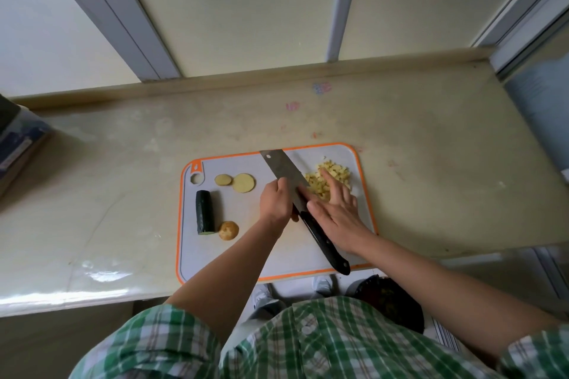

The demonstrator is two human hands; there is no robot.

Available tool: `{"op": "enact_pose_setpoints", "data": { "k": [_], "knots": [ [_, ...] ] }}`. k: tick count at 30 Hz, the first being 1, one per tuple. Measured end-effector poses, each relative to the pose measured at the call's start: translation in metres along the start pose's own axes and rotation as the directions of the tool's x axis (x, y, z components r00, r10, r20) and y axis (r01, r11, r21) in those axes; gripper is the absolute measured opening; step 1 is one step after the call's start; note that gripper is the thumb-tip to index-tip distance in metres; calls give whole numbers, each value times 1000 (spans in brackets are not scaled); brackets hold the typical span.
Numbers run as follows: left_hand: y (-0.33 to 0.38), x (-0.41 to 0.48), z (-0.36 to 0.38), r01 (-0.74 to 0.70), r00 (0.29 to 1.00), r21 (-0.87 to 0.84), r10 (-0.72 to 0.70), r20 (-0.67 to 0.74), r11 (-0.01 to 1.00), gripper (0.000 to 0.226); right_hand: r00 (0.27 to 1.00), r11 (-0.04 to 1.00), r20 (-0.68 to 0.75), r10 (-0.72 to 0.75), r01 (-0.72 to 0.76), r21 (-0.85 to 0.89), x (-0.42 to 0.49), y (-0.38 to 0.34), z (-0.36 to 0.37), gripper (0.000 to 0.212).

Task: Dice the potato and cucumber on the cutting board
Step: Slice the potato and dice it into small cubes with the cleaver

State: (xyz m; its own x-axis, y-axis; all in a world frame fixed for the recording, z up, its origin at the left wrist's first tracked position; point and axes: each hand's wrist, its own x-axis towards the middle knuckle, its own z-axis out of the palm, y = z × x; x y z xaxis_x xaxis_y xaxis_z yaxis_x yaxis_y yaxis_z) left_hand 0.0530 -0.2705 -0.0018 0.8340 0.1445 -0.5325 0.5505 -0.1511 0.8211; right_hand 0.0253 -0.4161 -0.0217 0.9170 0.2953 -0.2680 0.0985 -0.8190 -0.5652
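Potato half diced, cucumber waiting: on the cutting board [184,194] my left hand [275,201] curls around the kitchen knife [281,168] at the blade's heel. My right hand [337,214] holds nothing, its fingers [332,184] straight and lying on the diced potato [337,174] beside the blade. The potato slices [244,183], potato end [228,230] and whole cucumber [205,216] lie to the left, well apart from both hands. Next, I judge, comes a grip on the handle.

Soft, even light; glare on the surface [101,275] well left of the fingers [334,186] (wide-angle bending at edges); faint shadows, slight blur.
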Motion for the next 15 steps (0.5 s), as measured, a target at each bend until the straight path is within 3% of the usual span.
{"op": "enact_pose_setpoints", "data": {
  "k": [4, 8, 12, 15],
  "knots": [
    [-1, 0, -3, 2, 1000, 40, -1, -20, 999, 38, 987, 988, 18, 157, -156, -19, 10, 11, -4, 63],
    [0, 0, -7, -2, 999, 52, 4, -44, 999, 37, 999, 1000, 31, 28, -28, 1, 7, -3, -5, 68],
    [0, 3, -9, -6, 998, 42, 8, -57, 999, 34, 992, 992, -24, 126, -127, -21, 13, -4, -5, 67],
    [-1, 7, -10, -2, 999, 25, 3, -52, 1000, 34, 999, 999, -3, 34, -34, -30, 12, -7, -4, 60]
  ]
}}
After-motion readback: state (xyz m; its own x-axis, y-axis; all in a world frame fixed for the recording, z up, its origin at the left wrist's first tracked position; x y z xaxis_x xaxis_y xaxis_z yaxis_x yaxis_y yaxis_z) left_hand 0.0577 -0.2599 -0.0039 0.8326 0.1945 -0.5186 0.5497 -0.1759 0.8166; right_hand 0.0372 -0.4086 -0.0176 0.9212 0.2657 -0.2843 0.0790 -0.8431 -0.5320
